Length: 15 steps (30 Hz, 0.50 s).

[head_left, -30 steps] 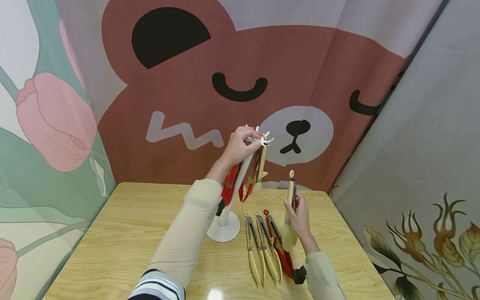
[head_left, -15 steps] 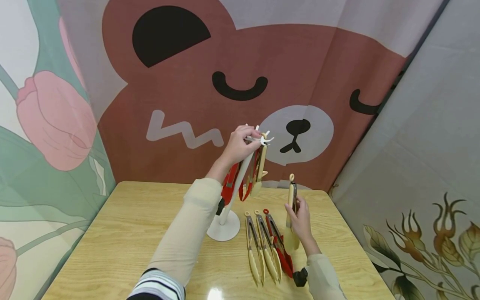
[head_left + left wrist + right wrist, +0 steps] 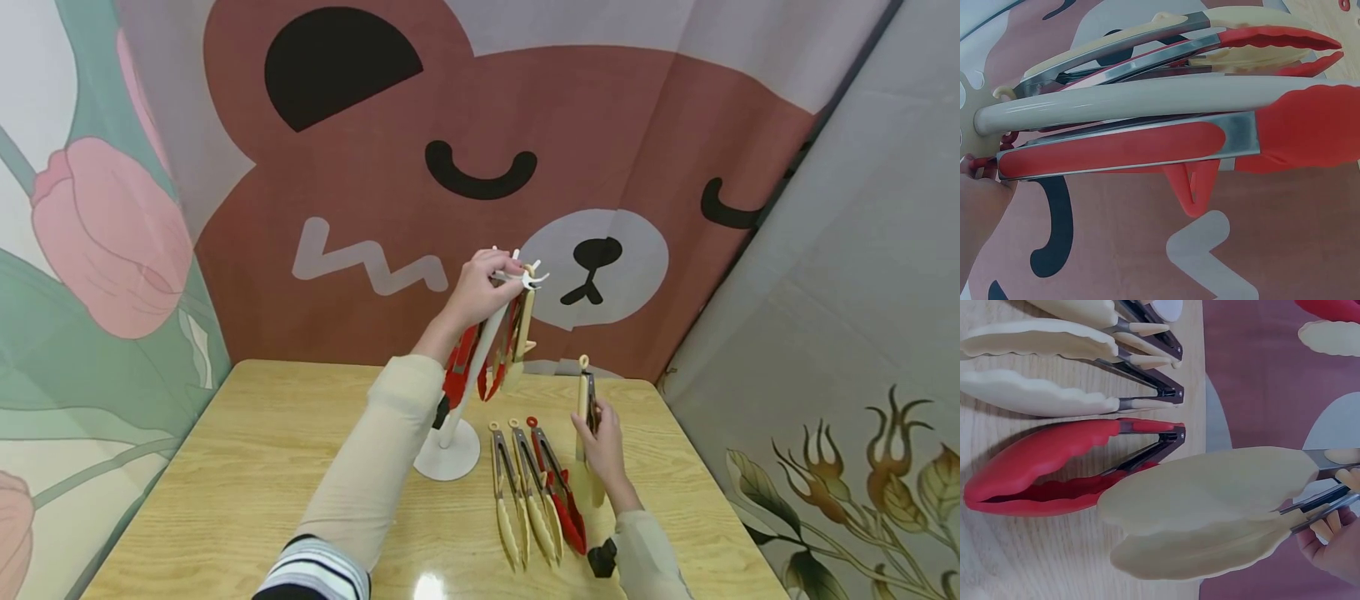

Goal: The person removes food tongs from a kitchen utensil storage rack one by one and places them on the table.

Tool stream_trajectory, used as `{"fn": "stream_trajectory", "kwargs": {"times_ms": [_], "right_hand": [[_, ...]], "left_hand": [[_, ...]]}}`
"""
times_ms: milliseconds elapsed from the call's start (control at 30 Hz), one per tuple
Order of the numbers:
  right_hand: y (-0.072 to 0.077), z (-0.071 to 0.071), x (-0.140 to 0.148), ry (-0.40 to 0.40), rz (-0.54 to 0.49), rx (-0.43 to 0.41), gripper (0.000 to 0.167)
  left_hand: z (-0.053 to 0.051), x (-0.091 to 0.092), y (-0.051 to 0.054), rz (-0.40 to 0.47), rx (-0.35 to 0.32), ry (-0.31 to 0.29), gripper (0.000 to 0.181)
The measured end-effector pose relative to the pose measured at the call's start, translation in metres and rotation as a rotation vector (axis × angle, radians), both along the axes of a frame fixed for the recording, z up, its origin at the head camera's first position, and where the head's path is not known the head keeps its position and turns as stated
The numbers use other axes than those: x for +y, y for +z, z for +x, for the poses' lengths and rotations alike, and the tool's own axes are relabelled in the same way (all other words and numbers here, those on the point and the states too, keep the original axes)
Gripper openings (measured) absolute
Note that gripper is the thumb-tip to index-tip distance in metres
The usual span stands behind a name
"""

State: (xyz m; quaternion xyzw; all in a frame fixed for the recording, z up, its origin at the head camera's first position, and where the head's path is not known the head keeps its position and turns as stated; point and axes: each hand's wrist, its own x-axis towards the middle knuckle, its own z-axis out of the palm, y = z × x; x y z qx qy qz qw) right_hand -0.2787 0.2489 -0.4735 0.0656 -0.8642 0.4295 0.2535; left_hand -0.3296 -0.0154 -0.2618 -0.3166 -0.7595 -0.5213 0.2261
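My left hand (image 3: 478, 287) grips the top of a white hook stand (image 3: 482, 358), and its fingers partly hide the hooks. Red tongs (image 3: 1113, 150) hang below that hand in the left wrist view, beside the stand's pole. Behind the pole hang cream tongs (image 3: 1129, 44) and another red pair (image 3: 1166, 59). To the right of the stand, my right hand (image 3: 604, 442) holds cream-tipped tongs (image 3: 1210, 487) by the handle, ring end up and tips down, their jaws slightly apart.
On the wooden table (image 3: 285, 467), two cream tongs (image 3: 510, 517) and one red pair (image 3: 562, 500) lie in a row, left of my right hand. The stand's round base (image 3: 447, 462) is behind them. A bear-print curtain (image 3: 360, 192) hangs along the far edge.
My right hand has lowered the cream tongs slightly toward the table. The left hand stays at the top of the stand.
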Motion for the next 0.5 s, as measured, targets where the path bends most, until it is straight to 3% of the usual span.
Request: {"fn": "stream_trajectory", "kwargs": {"times_ms": [500], "right_hand": [[-0.011,0.001,0.011,-0.069,0.047,-0.085,0.045]], "left_hand": [[0.001,0.000,0.000,0.002,0.014,0.001,0.016]]}}
